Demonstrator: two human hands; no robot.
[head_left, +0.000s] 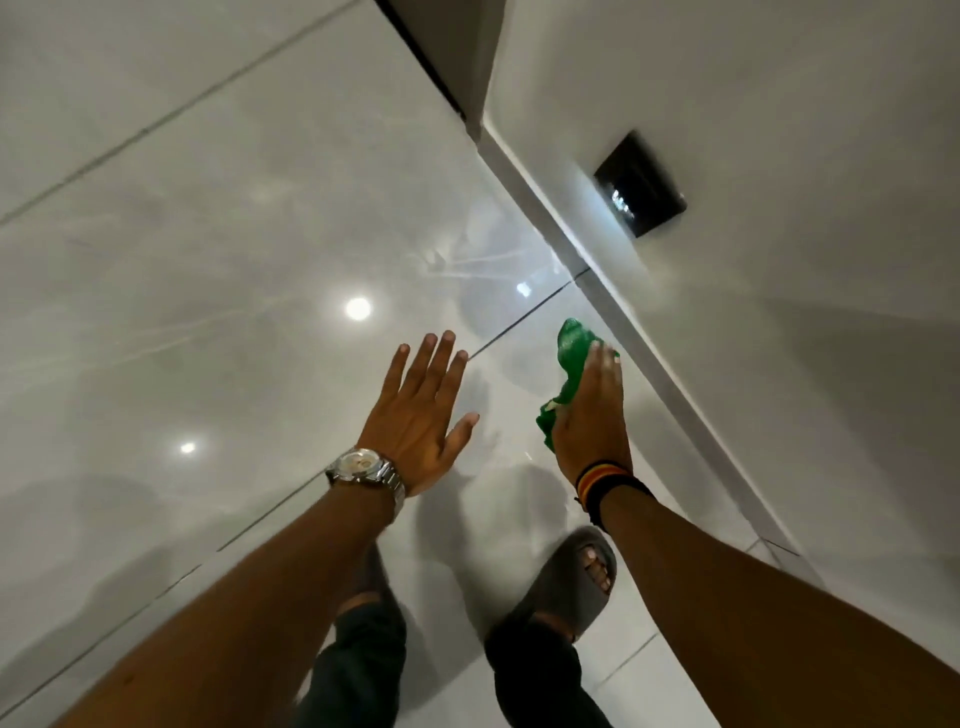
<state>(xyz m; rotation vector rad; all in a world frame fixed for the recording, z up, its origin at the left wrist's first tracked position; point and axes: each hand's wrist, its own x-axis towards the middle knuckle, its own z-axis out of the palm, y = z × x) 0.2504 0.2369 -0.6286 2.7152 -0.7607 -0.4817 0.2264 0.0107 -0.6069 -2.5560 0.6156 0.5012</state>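
Right hand (592, 415) presses cloth (571, 348) flat along skirting (696, 405), left hand (421, 415) spread idle; recommend even pressure and overlapping strokes.

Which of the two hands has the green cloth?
The right hand, with the striped band at its wrist: the green cloth lies under it. The left hand, wearing the silver watch, is spread and bare.
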